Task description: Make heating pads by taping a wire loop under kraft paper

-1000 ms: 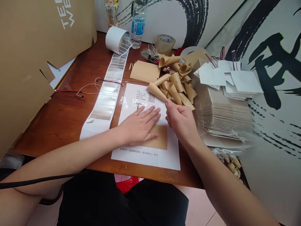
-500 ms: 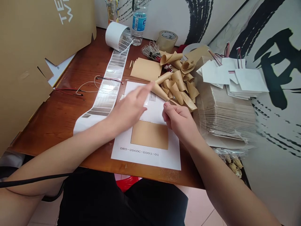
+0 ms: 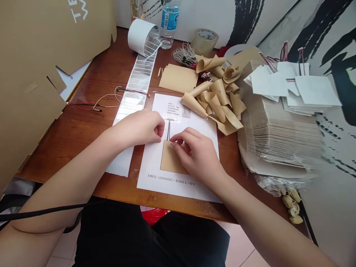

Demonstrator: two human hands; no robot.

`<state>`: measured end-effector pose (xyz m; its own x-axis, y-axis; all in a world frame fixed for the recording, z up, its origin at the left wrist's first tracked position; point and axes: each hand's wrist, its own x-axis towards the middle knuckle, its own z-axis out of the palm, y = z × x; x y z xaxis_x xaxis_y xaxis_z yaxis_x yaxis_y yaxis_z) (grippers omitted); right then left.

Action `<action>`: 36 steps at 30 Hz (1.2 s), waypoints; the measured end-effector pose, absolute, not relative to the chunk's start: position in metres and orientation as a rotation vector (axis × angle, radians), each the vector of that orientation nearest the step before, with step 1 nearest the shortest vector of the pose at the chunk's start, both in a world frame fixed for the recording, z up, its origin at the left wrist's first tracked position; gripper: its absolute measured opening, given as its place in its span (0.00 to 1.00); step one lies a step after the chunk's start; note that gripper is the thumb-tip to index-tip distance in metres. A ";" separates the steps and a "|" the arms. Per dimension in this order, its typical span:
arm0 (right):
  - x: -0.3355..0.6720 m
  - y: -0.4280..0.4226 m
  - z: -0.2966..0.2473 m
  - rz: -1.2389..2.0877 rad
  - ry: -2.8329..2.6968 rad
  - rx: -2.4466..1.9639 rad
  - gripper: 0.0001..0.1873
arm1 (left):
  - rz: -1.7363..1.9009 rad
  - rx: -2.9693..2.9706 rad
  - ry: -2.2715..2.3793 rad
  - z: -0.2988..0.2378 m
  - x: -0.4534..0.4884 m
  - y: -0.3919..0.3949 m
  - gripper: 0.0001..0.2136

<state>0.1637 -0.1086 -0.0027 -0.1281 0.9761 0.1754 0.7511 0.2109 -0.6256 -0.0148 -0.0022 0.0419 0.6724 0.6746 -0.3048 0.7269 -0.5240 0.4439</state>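
A white paper sheet (image 3: pixel 155 168) printed "DRS-206DC-E001-01" lies before me, with a brown rectangle (image 3: pixel 171 159) on its lower half. My left hand (image 3: pixel 146 128), fingers curled and closed, is over the sheet's left edge; whatever its fingertips hold is hidden. At the rectangle's top left corner, my right hand (image 3: pixel 194 148) has thumb and index finger closed in a pinch. Anything between them is too small to make out. Dark lines (image 3: pixel 168 129) run up the sheet between my hands. Just left, a strip of silvery labels (image 3: pixel 139 81) unrolls from a white roll (image 3: pixel 139 37).
Brown cards (image 3: pixel 178 78) and a heap of curled brown papers (image 3: pixel 219 92) lie behind the sheet. On the right stands a bagged stack of cards (image 3: pixel 289 129), with white wired pieces (image 3: pixel 317 89) on top. Thin wires (image 3: pixel 111 98), a cardboard box (image 3: pixel 55 44), tape (image 3: pixel 205 40) and a bottle (image 3: pixel 169 22) surround it.
My left hand has come down and to the left from above the sheet's middle. My right hand has moved left from beside the curled papers to the brown rectangle's corner. The view has shifted slightly.
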 end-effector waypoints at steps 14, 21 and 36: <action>0.149 -0.130 -0.002 0.690 -2.282 -1.528 0.08 | -0.298 2.301 1.037 0.040 -0.011 0.000 0.05; 0.148 -0.129 -0.004 0.691 -2.278 -1.569 0.08 | -0.373 2.270 1.033 0.041 -0.011 0.002 0.07; 0.147 -0.129 0.000 0.760 -2.249 -1.610 0.07 | -0.390 2.272 1.021 0.041 -0.010 0.004 0.10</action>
<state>0.1468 -0.1285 0.0001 -0.3447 0.9353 -0.0800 0.7922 0.2441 -0.5593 -0.0104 0.0038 0.0410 0.6594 0.5716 -0.4884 0.7516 -0.5166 0.4101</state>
